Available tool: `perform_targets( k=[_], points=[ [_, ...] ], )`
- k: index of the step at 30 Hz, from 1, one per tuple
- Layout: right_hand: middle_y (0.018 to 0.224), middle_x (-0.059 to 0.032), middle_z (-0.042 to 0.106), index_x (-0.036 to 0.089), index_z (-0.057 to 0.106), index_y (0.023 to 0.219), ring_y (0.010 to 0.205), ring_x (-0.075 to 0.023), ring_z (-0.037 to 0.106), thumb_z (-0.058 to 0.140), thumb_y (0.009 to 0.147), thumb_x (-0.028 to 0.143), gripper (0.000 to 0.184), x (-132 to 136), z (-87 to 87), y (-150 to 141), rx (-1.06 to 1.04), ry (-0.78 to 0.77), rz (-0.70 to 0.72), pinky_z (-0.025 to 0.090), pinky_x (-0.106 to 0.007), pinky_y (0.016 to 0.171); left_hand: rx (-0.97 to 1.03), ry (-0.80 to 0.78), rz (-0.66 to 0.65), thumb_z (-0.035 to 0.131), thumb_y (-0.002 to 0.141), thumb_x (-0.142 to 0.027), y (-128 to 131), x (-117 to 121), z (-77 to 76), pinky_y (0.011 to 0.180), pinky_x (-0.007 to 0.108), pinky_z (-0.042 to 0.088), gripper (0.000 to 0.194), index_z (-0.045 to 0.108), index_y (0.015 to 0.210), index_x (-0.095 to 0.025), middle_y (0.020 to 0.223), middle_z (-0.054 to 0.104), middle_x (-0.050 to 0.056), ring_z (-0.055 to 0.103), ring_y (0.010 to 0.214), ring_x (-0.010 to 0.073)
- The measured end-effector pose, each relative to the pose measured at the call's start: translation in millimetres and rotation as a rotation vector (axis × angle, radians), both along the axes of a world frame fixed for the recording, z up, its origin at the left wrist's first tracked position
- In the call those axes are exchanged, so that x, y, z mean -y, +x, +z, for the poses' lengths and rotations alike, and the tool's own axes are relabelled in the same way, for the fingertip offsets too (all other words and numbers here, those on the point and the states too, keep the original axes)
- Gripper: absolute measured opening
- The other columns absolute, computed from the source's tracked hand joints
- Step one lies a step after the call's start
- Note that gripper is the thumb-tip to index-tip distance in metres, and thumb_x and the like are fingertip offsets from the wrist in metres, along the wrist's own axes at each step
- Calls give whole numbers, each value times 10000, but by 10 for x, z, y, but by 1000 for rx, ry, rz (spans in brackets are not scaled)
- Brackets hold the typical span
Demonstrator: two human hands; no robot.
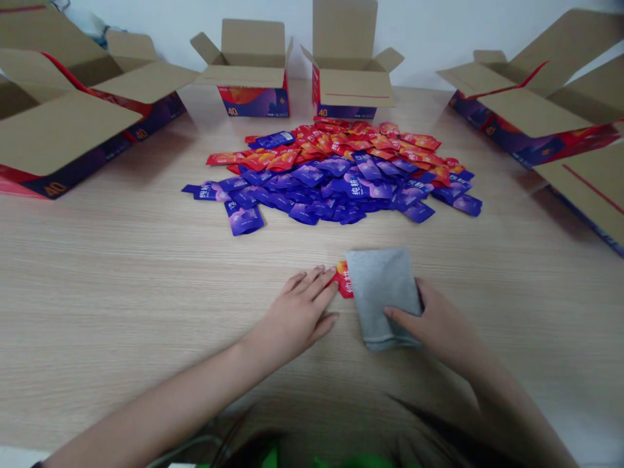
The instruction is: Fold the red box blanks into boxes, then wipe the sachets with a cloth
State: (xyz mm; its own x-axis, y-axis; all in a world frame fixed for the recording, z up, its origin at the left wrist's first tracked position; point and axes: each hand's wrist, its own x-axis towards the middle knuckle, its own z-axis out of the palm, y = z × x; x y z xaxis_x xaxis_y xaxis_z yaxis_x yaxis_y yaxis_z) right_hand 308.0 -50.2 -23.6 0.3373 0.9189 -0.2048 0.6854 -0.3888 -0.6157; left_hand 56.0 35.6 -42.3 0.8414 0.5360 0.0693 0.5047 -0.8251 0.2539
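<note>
My left hand (305,305) lies flat on the table with its fingers stretched out, the fingertips on the end of a red sachet (345,281). The rest of that sachet is hidden under a folded grey cloth (383,286). With the thumb on top and the fingers round its right edge, my right hand (431,318) grips the cloth. Beyond my hands lies a heap of small sachets: purple sachets (322,188) in front and red sachets (351,140) behind them.
Open cardboard boxes stand around the heap: a left box (112,146), two back boxes (256,101) (348,110) and a right box (517,133), with flaps sticking out. All rest on a light wooden table (121,273) against a white wall (429,39).
</note>
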Motion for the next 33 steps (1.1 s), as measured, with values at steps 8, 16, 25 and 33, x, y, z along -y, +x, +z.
perform_targets(
  k=[8,16,25,33],
  points=[
    [882,-68,743,275,724,864,890,-298,687,733,685,470,264,-26,377,864,-382,12,-49,553,-423,785,-30,-18,2,528,956,-384,10,4,8,1137,442,321,499,472,1395,-153,1541,392,106,344,1425,272],
    [951,-45,735,218,721,964,892,-261,679,627,757,385,281,-746,444,396,-322,-20,464,531,-432,826,-27,-23,-22,533,950,-354,8,0,26,1116,471,338,436,524,1328,-136,1432,519,147,367,1409,309],
    [1044,-56,730,205,643,1107,950,-238,674,568,755,195,360,-803,105,186,152,124,424,522,-359,853,-56,7,-16,545,947,-373,14,17,36,1118,448,345,469,502,1339,-119,1460,491,149,371,1408,299],
    [1233,-163,613,155,488,1341,1128,-344,582,573,785,292,580,-660,137,159,429,214,395,472,-527,948,-90,16,-5,495,966,-355,16,47,34,1131,447,342,492,469,1401,-126,1525,413,123,355,1422,287]
  ],
)
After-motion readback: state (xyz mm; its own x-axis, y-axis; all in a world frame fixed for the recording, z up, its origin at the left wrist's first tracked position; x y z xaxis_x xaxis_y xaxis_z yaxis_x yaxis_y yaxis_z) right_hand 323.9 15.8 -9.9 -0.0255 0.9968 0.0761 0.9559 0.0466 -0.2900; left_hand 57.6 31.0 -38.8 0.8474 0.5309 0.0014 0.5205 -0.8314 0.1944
